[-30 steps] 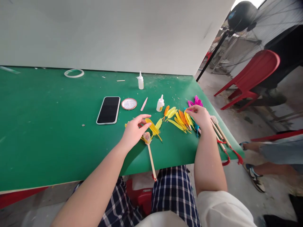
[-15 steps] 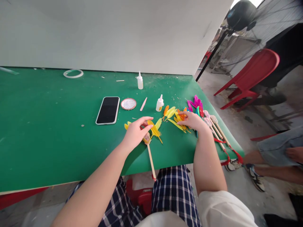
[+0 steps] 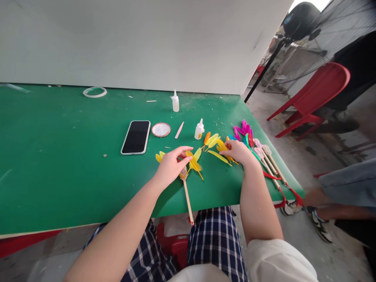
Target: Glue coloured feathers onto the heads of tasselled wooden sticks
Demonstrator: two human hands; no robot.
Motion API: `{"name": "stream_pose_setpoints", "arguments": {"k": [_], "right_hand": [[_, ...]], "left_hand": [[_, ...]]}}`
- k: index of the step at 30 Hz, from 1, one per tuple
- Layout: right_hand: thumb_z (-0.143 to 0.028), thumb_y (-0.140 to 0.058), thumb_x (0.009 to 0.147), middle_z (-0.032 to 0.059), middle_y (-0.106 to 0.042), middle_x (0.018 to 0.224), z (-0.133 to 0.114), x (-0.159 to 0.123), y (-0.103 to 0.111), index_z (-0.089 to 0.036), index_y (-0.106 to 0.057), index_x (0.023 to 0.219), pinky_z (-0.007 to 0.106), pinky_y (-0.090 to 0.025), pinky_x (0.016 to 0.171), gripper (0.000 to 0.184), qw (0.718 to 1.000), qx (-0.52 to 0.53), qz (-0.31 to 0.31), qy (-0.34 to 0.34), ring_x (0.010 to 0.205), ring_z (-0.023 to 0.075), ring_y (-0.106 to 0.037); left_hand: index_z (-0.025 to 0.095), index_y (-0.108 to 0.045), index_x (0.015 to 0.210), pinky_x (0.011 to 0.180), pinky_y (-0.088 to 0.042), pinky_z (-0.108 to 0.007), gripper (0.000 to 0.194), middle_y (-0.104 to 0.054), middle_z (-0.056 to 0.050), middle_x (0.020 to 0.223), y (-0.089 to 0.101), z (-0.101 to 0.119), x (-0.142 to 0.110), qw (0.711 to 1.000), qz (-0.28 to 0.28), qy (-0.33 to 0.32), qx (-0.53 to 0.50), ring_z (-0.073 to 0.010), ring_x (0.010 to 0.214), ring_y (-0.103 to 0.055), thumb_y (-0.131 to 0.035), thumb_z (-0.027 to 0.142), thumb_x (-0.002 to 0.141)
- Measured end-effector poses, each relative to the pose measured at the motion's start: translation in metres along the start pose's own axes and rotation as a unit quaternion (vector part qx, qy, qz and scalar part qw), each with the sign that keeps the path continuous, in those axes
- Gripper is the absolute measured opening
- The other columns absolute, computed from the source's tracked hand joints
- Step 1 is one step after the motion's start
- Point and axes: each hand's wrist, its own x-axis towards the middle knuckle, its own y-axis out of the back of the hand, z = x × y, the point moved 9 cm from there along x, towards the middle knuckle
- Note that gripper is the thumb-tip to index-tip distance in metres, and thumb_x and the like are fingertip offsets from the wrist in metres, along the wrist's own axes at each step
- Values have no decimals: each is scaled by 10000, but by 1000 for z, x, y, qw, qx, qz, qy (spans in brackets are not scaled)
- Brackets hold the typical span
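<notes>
Green worktop, strewn with small scraps, listed from its near edge outward.

Near edge: one wooden stick, slim, lower end jutting past the edge, upper end carrying a pale, lumpy head. Probably light and rigid; best taken by the bare shaft, since the head looks fragile.

Left hand: above that head, thumb and fingers pinching one yellow feather. I judge it next to weightless, soft in the vane, easily ruffled or bent; the quill end should give the sounder hold.

Right hand: well apart from the left, at a bunch of yellow feathers. Whether its fingers have closed on any, I cannot tell. These look loose and likely to scatter; lifting singly by the quill seems safest.

Right side: further sticks, pale-headed, with red tassels; magenta feathers beyond.

Middle: phone, lying flat; round disc, beside it; pink tool; white bottle, upright.

Rear: second bottle, also upright; flat ring; pale wall behind.

Off the worktop: red chair; dark fan.
</notes>
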Motion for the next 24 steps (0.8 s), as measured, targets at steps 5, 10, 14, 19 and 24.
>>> {"name": "stream_pose_setpoints", "arguments": {"k": [5,10,14,19,24], "right_hand": [[-382,-571,697,-25,-449,552,-4,-1,2,-185,-436,572,239,-237,487,269,1000,24,-4,15,504,91,-381],[-392,-538,715,-52,-349,533,3,-8,26,-182,-403,576,227,-230,477,286,981,184,65,2,499,72,-325],[-406,-569,692,-64,-357,524,12,-11,31,-183,-472,662,207,-223,422,245,921,380,84,-27,452,59,-310],[-391,-618,649,-78,-371,499,21,-8,30,-197,-468,694,186,-176,355,250,845,525,96,-43,378,44,-310],[-409,-568,675,-73,-380,485,49,-11,44,-204,-454,700,190,-208,341,236,811,537,219,-80,365,52,-316]], "left_hand": [[253,-585,1086,679,-444,-253,315,-614,7,779,-14,21,7,999,-36,-21,26,-130,677,-565,-522,321,784],[258,-579,1111,601,-416,-244,335,-620,13,727,-58,42,18,979,-162,-47,119,-143,647,-568,-493,276,788],[219,-593,1105,639,-435,-255,338,-662,-26,836,-93,44,30,960,-221,-42,169,-171,733,-599,-472,251,790],[185,-641,1035,760,-453,-319,308,-674,-88,924,-120,42,49,950,-222,-48,216,-229,859,-610,-461,210,786],[192,-650,1013,768,-459,-381,301,-655,-120,1001,-131,48,68,951,-200,-62,228,-282,921,-598,-460,174,781]]}}
